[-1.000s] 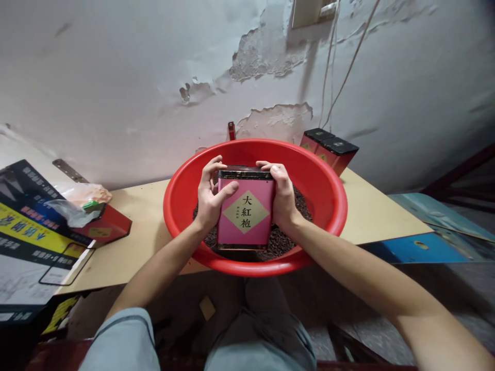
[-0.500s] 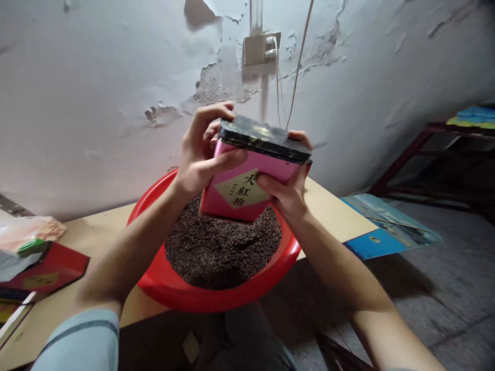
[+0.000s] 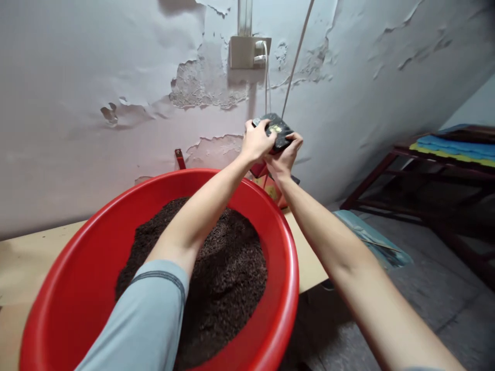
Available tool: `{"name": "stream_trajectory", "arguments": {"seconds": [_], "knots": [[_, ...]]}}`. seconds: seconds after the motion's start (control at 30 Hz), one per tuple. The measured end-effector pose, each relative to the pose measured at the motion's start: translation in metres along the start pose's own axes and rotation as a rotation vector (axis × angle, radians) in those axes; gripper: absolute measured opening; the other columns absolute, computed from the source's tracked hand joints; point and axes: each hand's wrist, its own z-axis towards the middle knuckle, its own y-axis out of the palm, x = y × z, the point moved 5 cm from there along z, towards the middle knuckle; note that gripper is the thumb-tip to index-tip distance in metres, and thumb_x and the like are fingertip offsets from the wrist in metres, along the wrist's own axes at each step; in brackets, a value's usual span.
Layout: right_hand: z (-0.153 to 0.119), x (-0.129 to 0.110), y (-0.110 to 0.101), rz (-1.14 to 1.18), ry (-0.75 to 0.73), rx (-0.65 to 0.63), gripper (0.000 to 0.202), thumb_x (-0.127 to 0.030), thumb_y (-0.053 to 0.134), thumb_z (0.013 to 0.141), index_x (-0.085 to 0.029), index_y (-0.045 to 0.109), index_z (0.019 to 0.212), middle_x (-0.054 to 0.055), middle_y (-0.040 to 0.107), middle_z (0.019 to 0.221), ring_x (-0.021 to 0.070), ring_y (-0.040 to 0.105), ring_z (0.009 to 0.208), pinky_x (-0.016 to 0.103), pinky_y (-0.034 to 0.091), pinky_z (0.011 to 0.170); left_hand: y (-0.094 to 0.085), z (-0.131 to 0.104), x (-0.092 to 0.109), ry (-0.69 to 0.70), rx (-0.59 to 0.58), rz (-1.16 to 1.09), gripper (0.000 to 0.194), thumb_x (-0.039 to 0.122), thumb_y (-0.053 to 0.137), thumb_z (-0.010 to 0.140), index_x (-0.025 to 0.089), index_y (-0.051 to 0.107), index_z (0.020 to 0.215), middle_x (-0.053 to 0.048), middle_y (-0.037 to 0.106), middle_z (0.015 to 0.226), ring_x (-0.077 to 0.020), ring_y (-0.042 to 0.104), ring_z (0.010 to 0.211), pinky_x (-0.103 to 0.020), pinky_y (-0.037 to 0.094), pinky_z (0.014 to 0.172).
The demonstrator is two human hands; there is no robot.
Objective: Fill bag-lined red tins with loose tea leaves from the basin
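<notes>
A tea tin (image 3: 283,135) with a black lid is held up past the far right rim of a big red basin (image 3: 291,268). My left hand (image 3: 257,140) grips its left side, fingers over the lid's edge. My right hand (image 3: 284,158) is closed around the right and near side. Most of the tin's body is hidden behind my hands. Dark, loose tea leaves (image 3: 235,268) fill the lower part of the basin, under my left forearm. Just below my hands, partly covered, is a red container with a yellowish label (image 3: 271,190).
The basin rests on a pale wooden table (image 3: 309,252) against a peeling wall. A socket box (image 3: 250,52) with plugged-in white cables is mounted above. A thin red object (image 3: 180,158) stands behind the basin. To the right is a dark red rack (image 3: 367,178) carrying blue and yellow sheets (image 3: 456,147).
Both hands have carried the tin away from me, from above the basin to beyond its far right rim. The view has shifted, and the basin looks larger and nearer.
</notes>
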Motion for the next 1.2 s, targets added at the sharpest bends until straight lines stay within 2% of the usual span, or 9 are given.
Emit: {"name": "stream_trajectory", "arguments": {"seconds": [0.17, 0.37, 0.53, 0.6, 0.7, 0.77, 0.9, 1.03, 1.2], "knots": [[-0.027, 0.046, 0.062, -0.093, 0.299, -0.139, 0.062, -0.03, 0.075, 0.071, -0.017, 0.041, 0.121, 0.015, 0.047, 0.128, 0.0272, 0.052, 0.124, 0.039, 0.043, 0.109, 0.044, 0.003, -0.082, -0.187, -0.142, 0.074, 0.059, 0.025, 0.064, 0.093, 0.011, 0.057, 0.149, -0.02, 0.053, 0.153, -0.0227, 0.051, 0.143, -0.03, 0.035, 0.123], [-0.053, 0.08, 0.095, -0.356, 0.34, -0.628, 0.053, -0.043, 0.075, 0.077, -0.016, 0.052, 0.116, 0.02, 0.051, 0.132, 0.0339, 0.051, 0.124, 0.046, 0.041, 0.107, 0.092, -0.003, -0.138, -0.252, -0.377, 0.24, 0.059, 0.021, 0.064, 0.088, 0.009, 0.062, 0.145, -0.017, 0.068, 0.142, -0.0257, 0.056, 0.14, -0.03, 0.043, 0.116], [-0.062, 0.081, 0.094, -0.551, 0.305, -0.849, 0.072, -0.061, 0.069, 0.082, -0.013, 0.053, 0.132, 0.025, 0.051, 0.144, 0.0428, 0.043, 0.138, 0.062, 0.03, 0.114, 0.111, -0.005, -0.138, -0.212, -0.709, 0.412, 0.042, 0.023, 0.061, 0.09, 0.01, 0.076, 0.127, -0.018, 0.074, 0.132, -0.0289, 0.068, 0.126, -0.03, 0.052, 0.103], [-0.066, 0.079, 0.094, -0.557, 0.293, -0.943, 0.081, -0.063, 0.063, 0.086, -0.011, 0.045, 0.146, 0.028, 0.038, 0.159, 0.0448, 0.03, 0.15, 0.068, 0.02, 0.12, 0.111, -0.01, -0.131, -0.205, -0.718, 0.436, 0.042, 0.026, 0.062, 0.092, 0.014, 0.075, 0.13, -0.017, 0.072, 0.138, -0.0295, 0.067, 0.129, -0.033, 0.051, 0.106], [-0.073, 0.083, 0.103, -0.554, 0.309, -1.124, 0.094, -0.06, 0.056, 0.09, -0.013, 0.023, 0.164, 0.024, -0.001, 0.176, 0.0444, 0.001, 0.161, 0.073, 0.005, 0.123, 0.11, -0.022, -0.122, -0.285, -0.648, 0.482, 0.043, 0.028, 0.055, 0.098, 0.016, 0.072, 0.136, -0.02, 0.067, 0.143, -0.0321, 0.065, 0.132, -0.042, 0.052, 0.107], [-0.072, 0.087, 0.112, -0.582, 0.325, -1.194, 0.103, -0.058, 0.056, 0.089, -0.011, 0.011, 0.169, 0.023, -0.01, 0.176, 0.0434, -0.005, 0.162, 0.07, 0.002, 0.125, 0.107, -0.029, -0.119, -0.342, -0.588, 0.504, 0.043, 0.026, 0.047, 0.102, 0.015, 0.07, 0.137, -0.021, 0.067, 0.143, -0.0318, 0.065, 0.132, -0.045, 0.051, 0.105], [-0.06, 0.093, 0.137, -0.638, 0.311, -1.213, 0.094, -0.045, 0.048, 0.093, -0.005, 0.01, 0.169, 0.024, -0.001, 0.176, 0.039, 0.0, 0.163, 0.059, 0.005, 0.129, 0.097, -0.04, -0.118, -0.346, -0.47, 0.503, 0.043, 0.026, 0.042, 0.104, 0.015, 0.073, 0.132, -0.02, 0.071, 0.136, -0.0281, 0.068, 0.126, -0.047, 0.041, 0.112], [-0.051, 0.093, 0.157, -0.644, 0.304, -1.188, 0.086, -0.039, 0.044, 0.096, -0.005, 0.014, 0.169, 0.028, 0.006, 0.174, 0.0404, 0.007, 0.163, 0.066, 0.012, 0.126, 0.086, -0.052, -0.122, -0.207, -0.479, 0.511, 0.044, 0.025, 0.042, 0.101, 0.01, 0.076, 0.126, -0.021, 0.072, 0.133, -0.0295, 0.065, 0.129, -0.045, 0.039, 0.112], [-0.05, 0.075, 0.153, -0.609, 0.189, -1.137, 0.079, -0.029, 0.05, 0.093, 0.001, 0.028, 0.163, 0.035, 0.019, 0.17, 0.042, 0.019, 0.16, 0.067, 0.021, 0.123, 0.073, -0.072, -0.123, -0.016, -0.48, 0.539, 0.055, 0.03, 0.03, 0.109, 0.003, 0.07, 0.135, -0.023, 0.065, 0.144, -0.0328, 0.055, 0.14, -0.048, 0.033, 0.122]]}}
